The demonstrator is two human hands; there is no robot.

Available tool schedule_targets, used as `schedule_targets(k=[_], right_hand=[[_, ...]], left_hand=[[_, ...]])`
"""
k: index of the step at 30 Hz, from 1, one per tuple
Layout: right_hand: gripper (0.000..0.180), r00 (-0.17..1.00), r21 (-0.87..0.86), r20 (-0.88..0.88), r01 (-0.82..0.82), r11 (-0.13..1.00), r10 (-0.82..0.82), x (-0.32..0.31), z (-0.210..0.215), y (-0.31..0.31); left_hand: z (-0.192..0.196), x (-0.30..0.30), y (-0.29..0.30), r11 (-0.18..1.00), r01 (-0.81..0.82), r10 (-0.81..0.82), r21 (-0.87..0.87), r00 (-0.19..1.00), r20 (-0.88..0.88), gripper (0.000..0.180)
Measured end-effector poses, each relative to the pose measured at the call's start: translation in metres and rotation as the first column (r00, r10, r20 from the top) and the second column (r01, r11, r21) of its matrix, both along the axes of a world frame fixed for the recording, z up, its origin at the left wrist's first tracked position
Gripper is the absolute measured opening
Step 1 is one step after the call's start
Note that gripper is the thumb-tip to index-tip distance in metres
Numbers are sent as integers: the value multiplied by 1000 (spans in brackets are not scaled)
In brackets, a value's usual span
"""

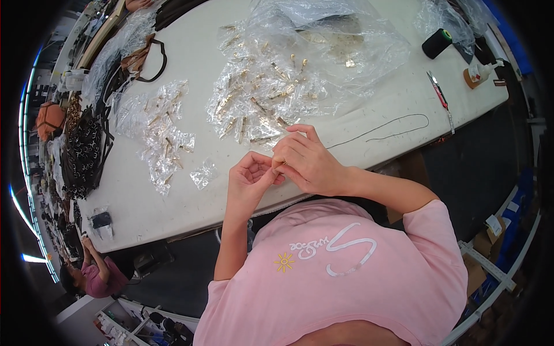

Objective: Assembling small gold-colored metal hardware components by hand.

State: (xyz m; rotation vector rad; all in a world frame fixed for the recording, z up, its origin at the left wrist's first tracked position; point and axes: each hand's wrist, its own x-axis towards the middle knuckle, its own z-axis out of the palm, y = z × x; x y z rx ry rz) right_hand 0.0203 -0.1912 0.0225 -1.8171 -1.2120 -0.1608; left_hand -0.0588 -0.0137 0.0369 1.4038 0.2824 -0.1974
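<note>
My left hand (247, 180) and my right hand (314, 164) meet above the table's near edge. Thumbs and fingers pinch together at one spot; whatever lies between them is too small and hidden to name. A dark thread (378, 133) lies in a long loop on the table, one end running to my right hand and passing out of sight behind it. Just beyond my fingers spreads a pile of small clear plastic bags (259, 104) with gold-coloured metal pieces. A smaller heap of such bags (164, 144) lies to the left, and a single clear bag (203, 173) near my left hand.
On the white table (346, 173), scissors (440, 95), a black thread spool (437, 44) and a bottle (478, 75) stand or lie at right. A large plastic sheet (358, 34) covers the back. Dark straps and fabric (86, 144) line the left edge. Another person (98, 271) is at lower left.
</note>
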Motion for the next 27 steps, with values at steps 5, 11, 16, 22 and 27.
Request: schedule_targets(k=[5, 11, 16, 22, 27], right_hand=[[10, 994, -25, -102, -50, 998, 47, 3, -9, -4], [6, 909, -8, -415, -44, 999, 37, 3, -19, -6], [5, 988, -45, -154, 6, 999, -13, 2, -22, -8], [6, 880, -20, -476, 5, 1000, -14, 0, -29, -7], [12, 985, 69, -169, 26, 997, -14, -2, -14, -4]], left_hand=[[-14, -3, -1, 1000, -18, 18, -1, 1000, 4, 12], [-23, 0, -2, 1000, 3, -2, 17, 998, -65, 11], [-25, -1, -2, 1000, -9, 9, 2, 997, -75, 12], [-26, 0, -2, 1000, -5, 4, -3, 996, -89, 12], [-24, -4, -9, 1000, -19, 19, -1, 997, -70, 13]])
